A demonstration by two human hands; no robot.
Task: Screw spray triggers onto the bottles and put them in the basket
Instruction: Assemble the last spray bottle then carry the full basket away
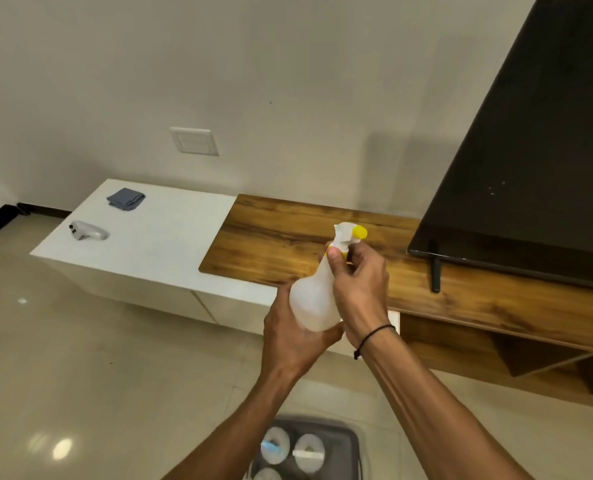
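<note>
I hold a translucent white bottle [313,299] in the air in front of the cabinet. My left hand [291,336] cups its base from below. My right hand [359,289] wraps around its neck, just under a white spray trigger [344,236] with a yellow nozzle that sits on top of the bottle. Down by my feet stands a grey basket [352,441] with three white bottles in it; one of them [275,445] shows a blue part. A white trigger sprayer [88,231] lies on its side on the white cabinet top.
A folded grey cloth [126,198] lies at the back of the white cabinet top [156,237]. To its right runs a wooden shelf [274,237] with a black television [530,168] standing on it. The floor is glossy beige tile.
</note>
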